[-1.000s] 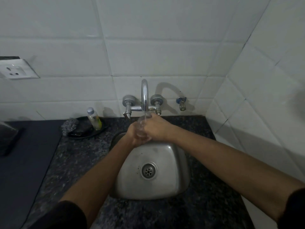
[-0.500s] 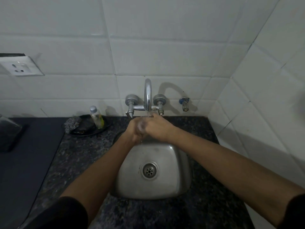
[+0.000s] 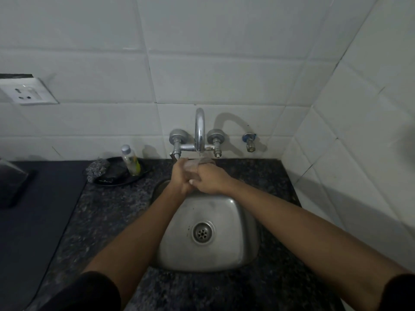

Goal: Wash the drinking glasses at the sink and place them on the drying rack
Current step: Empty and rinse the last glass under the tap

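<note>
Under the tap point(image 3: 199, 131), at the far edge of the sink point(image 3: 224, 254), two hands meet around a clear glass point(image 3: 194, 165). Water runs onto it. Left hand point(image 3: 180, 176) wraps its fingers around the glass. Right hand point(image 3: 210, 178) curls over it too. Most of the glass is hidden and blurry. Far left, a small bottle point(image 3: 131, 160) stands on a dark dish point(image 3: 121, 179).

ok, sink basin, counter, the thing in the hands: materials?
Sink basin: brushed stainless steel by its dull grey sheen. Counter: speckled dark stone, likely polished granite. Held glass: clear, probably glass; plastic not ruled out.
</note>
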`<state>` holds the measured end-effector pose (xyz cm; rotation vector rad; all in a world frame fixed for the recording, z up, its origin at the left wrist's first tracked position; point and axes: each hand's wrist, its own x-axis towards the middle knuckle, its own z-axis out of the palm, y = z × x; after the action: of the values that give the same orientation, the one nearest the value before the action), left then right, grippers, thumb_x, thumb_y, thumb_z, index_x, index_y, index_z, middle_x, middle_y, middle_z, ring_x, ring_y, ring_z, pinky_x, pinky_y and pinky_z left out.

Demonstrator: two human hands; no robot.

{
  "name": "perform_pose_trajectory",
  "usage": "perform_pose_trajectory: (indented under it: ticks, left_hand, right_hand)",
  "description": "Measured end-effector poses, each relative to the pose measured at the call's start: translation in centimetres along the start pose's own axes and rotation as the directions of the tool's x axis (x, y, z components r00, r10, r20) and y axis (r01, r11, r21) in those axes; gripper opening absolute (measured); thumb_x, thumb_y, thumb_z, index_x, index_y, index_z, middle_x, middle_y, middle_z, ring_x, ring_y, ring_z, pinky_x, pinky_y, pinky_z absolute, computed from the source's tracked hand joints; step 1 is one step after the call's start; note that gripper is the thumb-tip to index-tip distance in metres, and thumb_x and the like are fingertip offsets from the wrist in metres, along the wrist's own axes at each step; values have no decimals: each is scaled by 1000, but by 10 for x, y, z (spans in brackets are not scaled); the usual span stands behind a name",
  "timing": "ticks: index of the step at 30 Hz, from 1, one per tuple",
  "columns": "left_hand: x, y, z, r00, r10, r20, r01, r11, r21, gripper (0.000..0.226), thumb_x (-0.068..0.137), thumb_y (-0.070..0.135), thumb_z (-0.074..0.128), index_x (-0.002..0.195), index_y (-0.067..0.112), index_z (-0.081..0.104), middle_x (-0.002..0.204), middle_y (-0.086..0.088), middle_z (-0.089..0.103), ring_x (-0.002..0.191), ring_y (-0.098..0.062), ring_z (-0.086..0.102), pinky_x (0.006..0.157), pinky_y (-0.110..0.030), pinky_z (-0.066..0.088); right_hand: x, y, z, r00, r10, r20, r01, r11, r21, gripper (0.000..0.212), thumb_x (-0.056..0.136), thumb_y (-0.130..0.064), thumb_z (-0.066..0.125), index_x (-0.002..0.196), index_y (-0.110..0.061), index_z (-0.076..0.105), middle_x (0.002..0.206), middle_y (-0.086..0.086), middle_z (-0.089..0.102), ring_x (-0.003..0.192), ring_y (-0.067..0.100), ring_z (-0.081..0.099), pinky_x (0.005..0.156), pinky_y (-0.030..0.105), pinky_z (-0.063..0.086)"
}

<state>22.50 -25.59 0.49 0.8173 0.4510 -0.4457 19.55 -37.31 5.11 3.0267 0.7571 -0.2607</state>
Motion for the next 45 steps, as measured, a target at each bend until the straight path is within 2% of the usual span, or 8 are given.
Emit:
perform_pose_trajectory:
  ticks: [6,10,13,21,25,32,40,45]
  left_hand:
    - [-6,12,1,993,-92,69,88,995,55,39,105,24,34,104,2,66,81,-9,68,69,-20,67,60,-29,54]
    - [-4,6,-2,1000,5,-14,-4,1000,13,44,101,34,43,97,0,71,92,-17,70,86,-29,68,84,-41,54]
    - [-1,0,-10,996,92,-17,-92,995,-27,48,96,39,50,88,1,76,91,-20,71,86,-34,69,90,-45,53]
    - [-9,3,-10,922,371,-114,-363,928,82,71,74,40,80,126,-6,65,108,-20,68,99,-34,67,93,-47,54]
    - [-24,2,-3,860,507,-59,-472,833,288,24,93,26,73,111,11,70,110,-9,69,100,-22,66,82,-35,55]
    - [-49,-4,4,821,520,234,-553,624,552,24,95,13,72,117,9,65,110,-4,70,99,-14,69,80,-24,57]
    - [-59,-4,4,775,482,409,-630,541,557,46,89,10,78,129,6,55,118,-17,71,109,-30,70,94,-37,59]
    - [-48,1,-4,778,598,192,-605,631,485,24,103,28,63,115,7,63,107,-19,73,100,-36,72,89,-48,60]
  right_hand:
    - [0,21,-5,902,-418,-107,298,784,-544,21,87,-20,73,107,-25,77,111,-5,74,116,19,65,114,51,37]
    - [-4,11,-3,998,9,57,-28,938,346,46,90,-12,68,136,-10,62,133,11,64,126,27,60,110,44,47]
    - [-13,11,-5,989,-18,149,-121,486,865,53,96,-5,67,148,-14,56,138,7,65,123,15,62,100,26,52]
    - [-50,32,26,924,275,266,-198,-253,947,25,95,-24,75,115,-9,74,118,15,75,106,24,72,94,45,62]
    - [-60,25,43,860,430,274,-280,-51,959,54,90,-43,79,129,-8,64,116,10,72,101,19,74,85,41,65]
    - [-57,21,49,958,243,148,-226,332,916,66,86,-35,85,142,-21,55,129,-6,68,118,12,66,98,29,56]
    - [-35,10,40,938,347,23,-169,396,903,69,63,-29,92,127,-26,66,114,-9,74,105,8,71,92,38,62]
    - [-34,7,37,925,379,-34,-126,388,913,66,63,-15,91,124,-26,68,105,-9,77,96,4,73,86,26,60]
